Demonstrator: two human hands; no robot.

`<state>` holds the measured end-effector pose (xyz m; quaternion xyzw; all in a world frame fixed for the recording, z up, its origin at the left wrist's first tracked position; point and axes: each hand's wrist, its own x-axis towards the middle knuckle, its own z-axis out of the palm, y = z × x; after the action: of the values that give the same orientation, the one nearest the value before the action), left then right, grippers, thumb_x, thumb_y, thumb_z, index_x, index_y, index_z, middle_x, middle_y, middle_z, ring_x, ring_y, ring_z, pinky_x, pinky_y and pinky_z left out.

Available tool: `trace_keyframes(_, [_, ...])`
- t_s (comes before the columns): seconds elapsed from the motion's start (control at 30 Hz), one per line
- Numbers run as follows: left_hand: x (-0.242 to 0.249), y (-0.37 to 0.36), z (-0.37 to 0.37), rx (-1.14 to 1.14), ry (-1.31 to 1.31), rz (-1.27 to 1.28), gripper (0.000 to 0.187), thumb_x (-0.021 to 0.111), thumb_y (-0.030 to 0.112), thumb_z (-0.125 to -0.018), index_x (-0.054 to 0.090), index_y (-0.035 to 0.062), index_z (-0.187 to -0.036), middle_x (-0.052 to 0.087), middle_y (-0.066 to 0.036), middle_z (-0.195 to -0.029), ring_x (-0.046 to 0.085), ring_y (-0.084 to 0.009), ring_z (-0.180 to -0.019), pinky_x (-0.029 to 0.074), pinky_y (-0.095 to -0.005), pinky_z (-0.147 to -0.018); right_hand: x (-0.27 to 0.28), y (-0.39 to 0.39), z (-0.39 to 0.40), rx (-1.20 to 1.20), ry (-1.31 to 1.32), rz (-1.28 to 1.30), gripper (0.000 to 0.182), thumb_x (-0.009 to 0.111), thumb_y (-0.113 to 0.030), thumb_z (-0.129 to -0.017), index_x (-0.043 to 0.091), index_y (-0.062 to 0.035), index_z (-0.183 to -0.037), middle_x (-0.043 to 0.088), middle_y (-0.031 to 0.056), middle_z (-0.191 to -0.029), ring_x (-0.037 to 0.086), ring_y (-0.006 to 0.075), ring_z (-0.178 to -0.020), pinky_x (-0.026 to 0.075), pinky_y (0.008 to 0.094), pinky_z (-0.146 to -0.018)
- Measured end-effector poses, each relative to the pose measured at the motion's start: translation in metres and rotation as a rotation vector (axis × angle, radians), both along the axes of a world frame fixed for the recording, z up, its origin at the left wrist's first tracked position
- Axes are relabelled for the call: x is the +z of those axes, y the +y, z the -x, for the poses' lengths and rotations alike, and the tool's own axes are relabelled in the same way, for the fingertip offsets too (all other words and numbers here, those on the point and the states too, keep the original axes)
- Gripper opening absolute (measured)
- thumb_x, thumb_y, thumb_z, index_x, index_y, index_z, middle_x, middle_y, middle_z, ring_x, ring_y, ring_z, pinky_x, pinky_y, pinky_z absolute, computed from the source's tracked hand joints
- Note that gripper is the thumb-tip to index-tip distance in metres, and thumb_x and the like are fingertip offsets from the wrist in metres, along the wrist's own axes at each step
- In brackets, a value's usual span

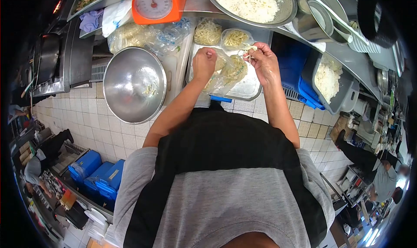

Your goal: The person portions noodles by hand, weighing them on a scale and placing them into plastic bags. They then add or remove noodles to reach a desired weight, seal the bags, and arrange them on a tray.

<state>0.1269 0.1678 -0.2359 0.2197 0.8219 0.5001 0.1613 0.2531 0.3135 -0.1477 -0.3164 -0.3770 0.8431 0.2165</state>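
Note:
My left hand (204,66) is closed, with its fingers curled in beside the upper left of a clear plastic bag (234,72). Whatever is between those fingers is hidden. The bag holds pale, noodle-like strands and lies on a metal tray (247,90). At the bag's upper right, my right hand (265,64) pinches a few pale strands (247,53) between thumb and fingers. Just beyond the hands, two more portions of strands, one on the left (207,33) and one on the right (236,38), sit at the tray's far end.
To the left stands a large steel bowl (126,85) with a few scraps inside. An orange dial scale (176,11) is beyond bulging plastic bags (134,36). A colander (284,19) of white, rice-like food is at the back, and a grey tub (343,89) at right. Other people are in the background.

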Motion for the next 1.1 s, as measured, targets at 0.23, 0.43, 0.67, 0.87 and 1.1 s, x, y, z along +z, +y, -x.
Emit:
trace_keyframes(0.23, [-0.002,-0.023,0.008,-0.275,0.348,0.23,0.035,0.055,-0.005,-0.072,0.067,0.0081,-0.102,0.061,-0.015,-0.108,0.06,-0.0308,-0.092,0.049,-0.0375,-0.083,-0.012,-0.026,0.027,0.113,0.042,0.069,0.017,0.06,0.006,-0.079,0.054,-0.0033,-0.092,0.06,0.0052,-0.076,0.062,0.0157,-0.069,0.052,0.027,-0.065])
trace_keyframes(0.43, [0.015,-0.026,0.011,-0.322,0.164,0.213,0.047,0.05,-0.005,-0.068,0.059,0.0016,-0.114,0.047,-0.015,-0.134,0.054,-0.0329,-0.112,0.043,-0.0363,-0.095,-0.044,-0.051,0.047,0.112,0.101,0.035,0.017,0.059,0.004,-0.079,0.055,-0.0057,-0.092,0.058,0.0017,-0.08,0.059,0.0118,-0.072,0.047,0.0227,-0.067])
trace_keyframes(0.67, [0.015,-0.038,0.019,-0.366,-0.017,0.143,0.061,0.054,-0.002,-0.067,0.048,0.0027,-0.128,0.039,-0.019,-0.139,0.046,-0.0312,-0.122,0.041,-0.0347,-0.097,-0.085,-0.061,0.063,0.251,-0.093,-0.403,0.011,0.058,0.0,-0.077,0.057,-0.0033,-0.088,0.062,0.0047,-0.085,0.06,0.0182,-0.076,0.05,0.031,-0.071])
trace_keyframes(0.87, [0.013,-0.038,0.01,-0.355,0.151,0.173,0.063,0.058,0.002,-0.07,0.044,0.0031,-0.132,0.041,-0.017,-0.138,0.043,-0.0295,-0.125,0.037,-0.0337,-0.103,-0.062,-0.041,0.054,0.624,-0.683,-1.306,0.02,0.056,-0.01,-0.077,0.063,-0.0029,-0.094,0.065,0.0229,-0.087,0.062,0.0378,-0.086,0.049,0.0443,-0.078])
trace_keyframes(1.1, [0.023,-0.035,0.006,-0.353,0.129,0.248,0.067,0.056,0.002,-0.071,0.039,0.0056,-0.136,0.038,-0.012,-0.141,0.043,-0.0282,-0.125,0.037,-0.0336,-0.103,-0.053,-0.033,0.045,0.581,-0.57,-0.912,0.023,0.065,-0.023,-0.079,0.07,-0.0054,-0.094,0.068,0.0151,-0.084,0.066,0.0256,-0.079,0.049,0.0328,-0.076])
